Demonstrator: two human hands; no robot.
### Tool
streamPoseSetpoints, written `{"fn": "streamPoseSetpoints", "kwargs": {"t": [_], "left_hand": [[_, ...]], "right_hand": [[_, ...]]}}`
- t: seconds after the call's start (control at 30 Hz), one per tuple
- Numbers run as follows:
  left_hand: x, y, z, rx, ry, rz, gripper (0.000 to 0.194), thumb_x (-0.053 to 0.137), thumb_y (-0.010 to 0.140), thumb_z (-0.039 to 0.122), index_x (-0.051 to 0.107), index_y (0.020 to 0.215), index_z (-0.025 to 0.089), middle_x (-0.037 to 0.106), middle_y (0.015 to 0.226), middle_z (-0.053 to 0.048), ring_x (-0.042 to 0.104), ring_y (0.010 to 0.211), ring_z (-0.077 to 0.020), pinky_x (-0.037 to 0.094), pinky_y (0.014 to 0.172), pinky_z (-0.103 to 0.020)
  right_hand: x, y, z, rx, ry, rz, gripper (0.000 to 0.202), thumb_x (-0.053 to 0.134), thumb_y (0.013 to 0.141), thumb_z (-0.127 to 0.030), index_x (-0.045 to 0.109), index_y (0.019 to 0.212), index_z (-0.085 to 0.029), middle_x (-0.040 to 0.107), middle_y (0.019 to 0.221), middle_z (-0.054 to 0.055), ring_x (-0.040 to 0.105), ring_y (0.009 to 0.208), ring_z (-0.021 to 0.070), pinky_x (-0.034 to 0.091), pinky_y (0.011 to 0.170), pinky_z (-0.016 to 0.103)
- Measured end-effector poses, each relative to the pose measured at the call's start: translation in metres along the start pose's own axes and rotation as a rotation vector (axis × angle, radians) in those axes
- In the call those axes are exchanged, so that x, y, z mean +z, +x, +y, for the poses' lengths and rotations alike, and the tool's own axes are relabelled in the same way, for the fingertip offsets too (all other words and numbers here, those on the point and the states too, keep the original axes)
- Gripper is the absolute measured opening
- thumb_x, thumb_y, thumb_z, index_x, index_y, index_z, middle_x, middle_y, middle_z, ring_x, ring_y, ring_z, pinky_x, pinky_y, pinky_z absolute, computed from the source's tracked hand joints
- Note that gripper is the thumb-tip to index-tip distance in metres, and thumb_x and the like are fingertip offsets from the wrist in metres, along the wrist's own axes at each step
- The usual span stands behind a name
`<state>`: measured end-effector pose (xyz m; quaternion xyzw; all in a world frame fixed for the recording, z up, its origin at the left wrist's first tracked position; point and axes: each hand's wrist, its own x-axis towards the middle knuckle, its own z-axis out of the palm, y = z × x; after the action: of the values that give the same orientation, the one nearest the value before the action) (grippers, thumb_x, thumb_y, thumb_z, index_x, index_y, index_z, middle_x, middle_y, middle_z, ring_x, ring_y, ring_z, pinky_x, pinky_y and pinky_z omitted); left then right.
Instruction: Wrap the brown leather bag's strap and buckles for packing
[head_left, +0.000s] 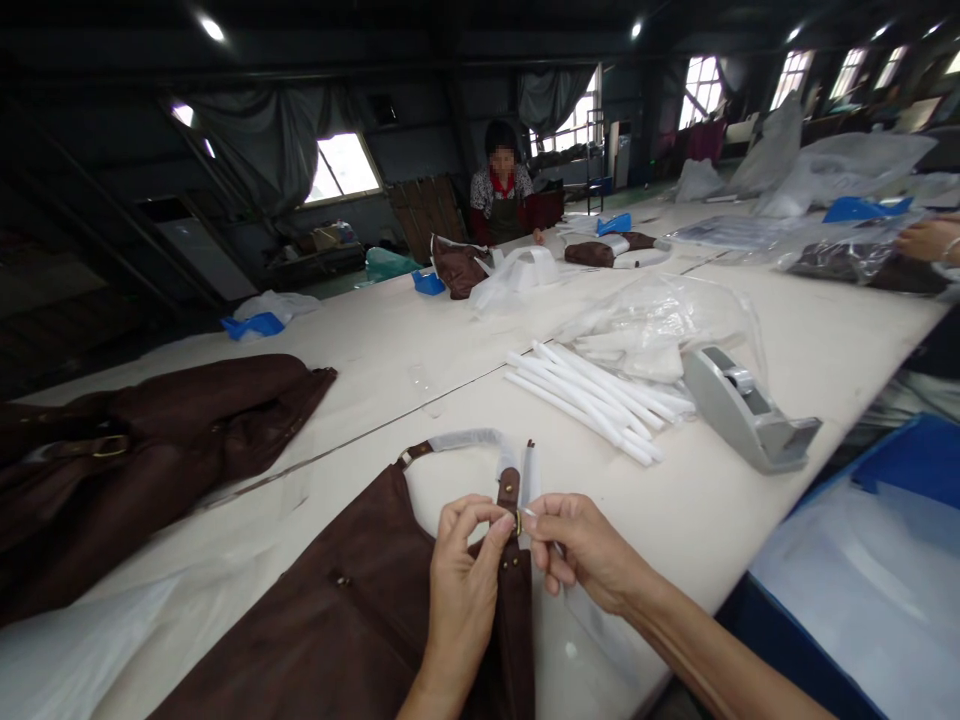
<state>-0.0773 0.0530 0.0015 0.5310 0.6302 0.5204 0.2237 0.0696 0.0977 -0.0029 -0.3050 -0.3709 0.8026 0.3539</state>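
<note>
A dark brown leather bag (352,590) lies on the table in front of me, its handle (461,440) partly wrapped in white film. At the handle's right end a brass ring (517,522) joins a riveted leather tab (508,490). My left hand (469,560) is closed, thumb and forefinger pinched at that ring on the bag strap. Just to its right, my right hand (581,545) pinches a small whitish strip whose kind I cannot make out. Behind the fingers a wrapped strap end (529,470) sticks up.
White foam tubes (585,400) and a grey tape dispenser (750,410) lie beyond my right hand. Another brown bag (165,450) is at left. A person (501,190) stands across the table; another person's hand (930,238) is at far right. A blue bin (847,580) stands below the table edge.
</note>
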Motion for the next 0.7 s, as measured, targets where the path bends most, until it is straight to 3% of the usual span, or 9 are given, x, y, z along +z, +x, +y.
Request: {"fn": "streamPoseSetpoints", "kwargs": {"t": [0.1, 0.27, 0.47, 0.7], "left_hand": [[-0.001, 0.002, 0.003, 0.013, -0.002, 0.056, 0.028, 0.064, 0.084, 0.047, 0.067, 0.075, 0.02, 0.062, 0.089, -0.004, 0.059, 0.093, -0.0221, 0.049, 0.082, -0.029], [-0.007, -0.001, 0.003, -0.045, -0.049, -0.07, 0.028, 0.059, 0.089, 0.046, 0.065, 0.087, 0.02, 0.064, 0.083, -0.003, 0.06, 0.08, -0.0192, 0.049, 0.077, -0.028], [-0.011, -0.001, 0.0, 0.123, 0.11, -0.065, 0.023, 0.062, 0.089, 0.04, 0.066, 0.075, 0.022, 0.063, 0.094, -0.004, 0.059, 0.095, -0.021, 0.046, 0.084, -0.029], [-0.01, 0.0, 0.003, 0.216, 0.153, 0.027, 0.02, 0.058, 0.092, 0.037, 0.063, 0.08, 0.022, 0.063, 0.088, -0.003, 0.061, 0.087, -0.0188, 0.048, 0.079, -0.027]], "right_hand": [[-0.001, 0.001, -0.001, -0.005, -0.01, -0.002, 0.026, 0.073, 0.068, -0.037, 0.062, 0.071, -0.014, 0.061, 0.05, -0.003, 0.034, 0.029, 0.0034, 0.043, 0.034, 0.019], [-0.001, 0.002, 0.0, 0.001, 0.027, -0.009, 0.026, 0.074, 0.066, -0.036, 0.063, 0.07, -0.013, 0.06, 0.049, -0.003, 0.032, 0.029, 0.0031, 0.043, 0.034, 0.019], [-0.001, 0.003, 0.001, -0.021, 0.006, -0.014, 0.032, 0.075, 0.069, -0.043, 0.064, 0.072, -0.012, 0.059, 0.049, -0.003, 0.033, 0.03, 0.0031, 0.042, 0.035, 0.019], [0.0, 0.001, 0.0, -0.042, -0.094, 0.01, 0.019, 0.058, 0.069, -0.033, 0.057, 0.075, -0.016, 0.067, 0.055, 0.001, 0.043, 0.03, 0.0063, 0.041, 0.035, 0.019]]}}
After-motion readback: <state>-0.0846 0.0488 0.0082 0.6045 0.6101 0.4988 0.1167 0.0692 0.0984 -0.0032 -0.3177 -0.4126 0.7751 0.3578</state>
